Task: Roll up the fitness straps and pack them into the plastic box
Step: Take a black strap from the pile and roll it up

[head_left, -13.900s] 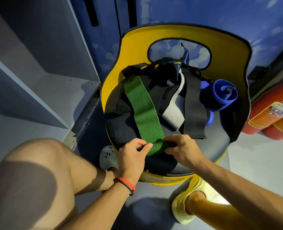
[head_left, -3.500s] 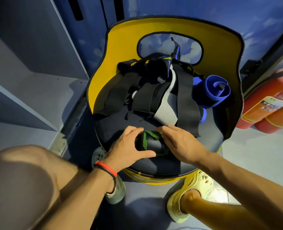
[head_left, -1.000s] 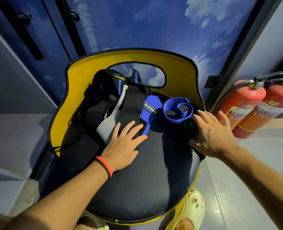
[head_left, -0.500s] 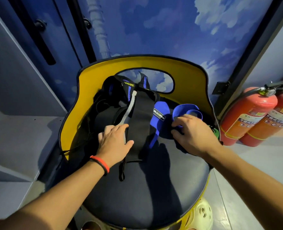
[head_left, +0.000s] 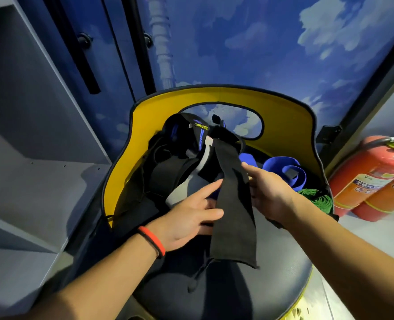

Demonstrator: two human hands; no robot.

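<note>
A long black strap [head_left: 234, 218] hangs lifted over the black seat of a yellow-backed chair [head_left: 288, 114]. My right hand [head_left: 268, 192] pinches the strap's right edge. Fingers straight, my left hand [head_left: 189, 219] reaches under its left edge. Behind them lies a tangled pile of black and grey straps [head_left: 180, 168]. A rolled blue strap [head_left: 283, 172] and a rolled green strap [head_left: 317, 202] sit at the seat's right rim. No plastic box is in view.
Two red fire extinguishers [head_left: 374, 174] stand on the floor right of the chair. A grey shelf unit [head_left: 43, 181] fills the left side. A blue cloud-painted wall [head_left: 237, 47] rises behind the chair.
The green strap was rolled up and set at the seat's right rim. Since half a second ago both hands have come onto the black strap, and its end is lifted off the seat.
</note>
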